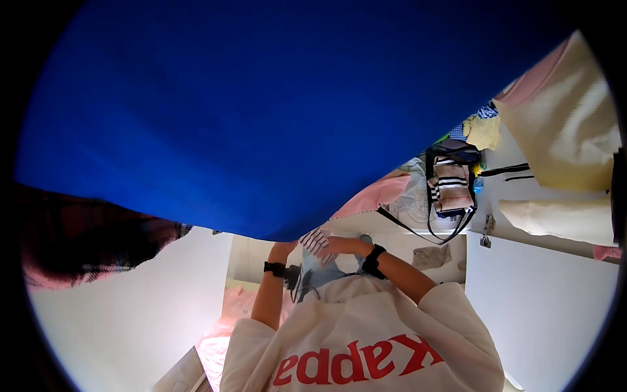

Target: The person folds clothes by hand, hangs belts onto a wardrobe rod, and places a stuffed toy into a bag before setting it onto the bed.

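A large blue cloth (pixel 228 117) fills the upper left and middle of the view, hanging close to the camera. Just under its lowest edge, my left hand (pixel 283 249) shows only in part, its fingers hidden. My right hand (pixel 341 245) reaches in from the right, fingers closed on a small striped cloth (pixel 314 242) that lies between both hands. Each wrist wears a black band. A pink cloth (pixel 375 196) emerges from behind the blue one, above my right hand.
At right, a striped bag (pixel 452 186) with black straps sits near small yellow and blue cloths (pixel 482 132). Beige cloth (pixel 568 124) hangs at upper right. Dark plaid cloth (pixel 98 238) is at left, pink cloth (pixel 238 307) lower left. White panels (pixel 535 294) stand on both sides.
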Demonstrator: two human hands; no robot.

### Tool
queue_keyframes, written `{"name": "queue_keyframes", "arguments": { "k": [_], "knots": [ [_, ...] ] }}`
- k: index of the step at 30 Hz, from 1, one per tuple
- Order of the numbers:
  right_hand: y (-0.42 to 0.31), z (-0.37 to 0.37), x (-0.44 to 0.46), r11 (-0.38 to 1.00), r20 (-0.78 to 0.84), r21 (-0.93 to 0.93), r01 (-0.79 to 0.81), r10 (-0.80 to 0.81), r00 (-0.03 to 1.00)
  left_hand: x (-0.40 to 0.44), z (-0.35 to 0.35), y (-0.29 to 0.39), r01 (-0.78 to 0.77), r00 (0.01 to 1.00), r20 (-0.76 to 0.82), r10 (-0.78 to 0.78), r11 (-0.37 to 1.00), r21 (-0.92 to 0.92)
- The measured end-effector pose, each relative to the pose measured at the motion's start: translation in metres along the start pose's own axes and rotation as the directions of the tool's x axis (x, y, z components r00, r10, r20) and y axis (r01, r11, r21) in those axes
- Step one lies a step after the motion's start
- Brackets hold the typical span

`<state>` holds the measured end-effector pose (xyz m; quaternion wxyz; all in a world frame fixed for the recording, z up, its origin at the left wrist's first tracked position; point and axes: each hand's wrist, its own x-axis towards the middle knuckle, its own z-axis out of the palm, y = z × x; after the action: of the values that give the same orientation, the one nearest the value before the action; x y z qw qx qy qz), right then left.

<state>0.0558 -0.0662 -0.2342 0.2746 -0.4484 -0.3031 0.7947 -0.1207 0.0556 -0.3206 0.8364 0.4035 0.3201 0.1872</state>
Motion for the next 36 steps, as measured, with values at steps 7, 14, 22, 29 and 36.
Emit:
{"name": "queue_keyframes", "arguments": {
  "k": [7, 14, 22, 29, 36],
  "knots": [
    [-0.015, -0.041, -0.065, 0.867, 0.002, -0.487, -0.107, 0.123, 0.992, 0.022, -0.027, -0.024, -0.06, 0.994, -0.083, 0.075, 0.984, 0.165],
    [-0.06, -0.054, -0.167, 0.969, -0.062, -0.155, -0.191, 0.184, 0.981, 0.004, 0.022, 0.044, -0.037, 0.998, -0.05, 0.035, 0.999, -0.026],
    [-0.139, 0.034, -0.184, 0.907, -0.188, -0.368, 0.205, -0.289, 0.939, 0.005, 0.009, 0.048, 0.225, 0.95, -0.157, -0.271, 0.939, -0.26],
    [-0.145, -0.018, -0.205, 0.997, 0.331, -0.015, 0.079, -0.069, 0.941, 0.0, -0.004, 0.072, 0.321, 0.864, -0.422, -0.274, 0.946, 0.044],
    [-0.061, -0.084, -0.218, 0.202, -0.626, 0.571, 0.795, -0.52, 0.581, 0.013, -0.001, 0.067, 0.225, 0.913, -0.366, -0.18, 0.971, 0.082]
  ]
}}
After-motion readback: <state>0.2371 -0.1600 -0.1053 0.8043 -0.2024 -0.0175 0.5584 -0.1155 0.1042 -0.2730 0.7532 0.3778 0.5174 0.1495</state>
